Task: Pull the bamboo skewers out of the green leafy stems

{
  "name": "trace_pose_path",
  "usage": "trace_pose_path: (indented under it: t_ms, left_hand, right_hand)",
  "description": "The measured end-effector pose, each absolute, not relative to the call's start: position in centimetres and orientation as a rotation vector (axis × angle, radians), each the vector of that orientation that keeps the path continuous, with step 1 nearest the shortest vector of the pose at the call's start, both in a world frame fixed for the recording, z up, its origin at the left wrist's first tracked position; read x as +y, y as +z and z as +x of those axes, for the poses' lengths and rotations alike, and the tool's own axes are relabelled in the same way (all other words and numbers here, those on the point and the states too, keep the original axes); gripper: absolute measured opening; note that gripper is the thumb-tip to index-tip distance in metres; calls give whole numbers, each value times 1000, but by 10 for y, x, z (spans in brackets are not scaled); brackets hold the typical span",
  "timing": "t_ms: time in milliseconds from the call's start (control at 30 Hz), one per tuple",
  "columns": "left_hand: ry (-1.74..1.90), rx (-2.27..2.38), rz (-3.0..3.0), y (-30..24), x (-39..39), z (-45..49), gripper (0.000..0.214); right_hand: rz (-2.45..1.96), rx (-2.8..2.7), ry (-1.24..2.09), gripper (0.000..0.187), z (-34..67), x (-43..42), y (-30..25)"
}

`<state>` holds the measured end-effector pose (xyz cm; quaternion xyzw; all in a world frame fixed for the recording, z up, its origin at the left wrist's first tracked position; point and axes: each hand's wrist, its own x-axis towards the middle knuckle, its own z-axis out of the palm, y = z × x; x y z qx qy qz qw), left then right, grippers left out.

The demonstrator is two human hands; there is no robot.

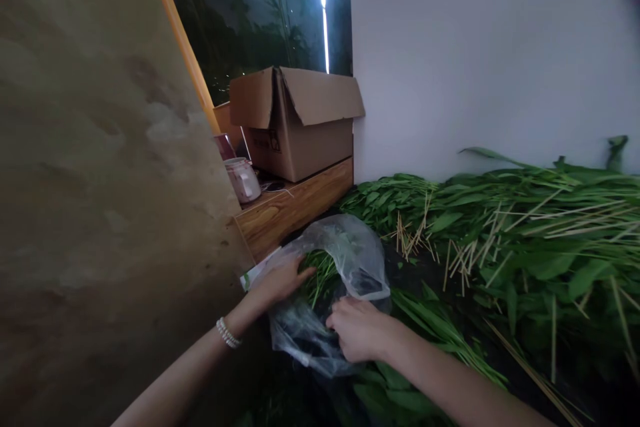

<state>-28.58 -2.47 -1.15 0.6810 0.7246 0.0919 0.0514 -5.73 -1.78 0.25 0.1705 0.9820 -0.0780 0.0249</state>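
Observation:
A clear plastic bag (350, 260) lies open in front of me with a bunch of green leafy stems (320, 277) inside it. My left hand (283, 280), a beaded bracelet on its wrist, reaches into the bag's mouth, its fingers extended against the greens. My right hand (357, 330) is closed on the bag's lower edge, pinching the plastic.
A large heap of leafy stalks with pale cut ends (525, 240) covers the surface to the right, along a white wall. A wooden ledge (295, 207) at the back left holds an open cardboard box (295, 120) and a white jar (243, 179). A brown wall fills the left.

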Motion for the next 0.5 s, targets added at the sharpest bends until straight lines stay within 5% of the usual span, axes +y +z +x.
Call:
trace_pose_path:
  t_ms: [167, 500]
  left_hand:
    - [-47, 2256, 2036, -25, -26, -263, 108]
    - [249, 2083, 2032, 14, -9, -289, 59]
  right_hand:
    - [548, 3000, -331, 32, -56, -19, 3]
    - [596, 2882, -622, 51, -53, 9, -14]
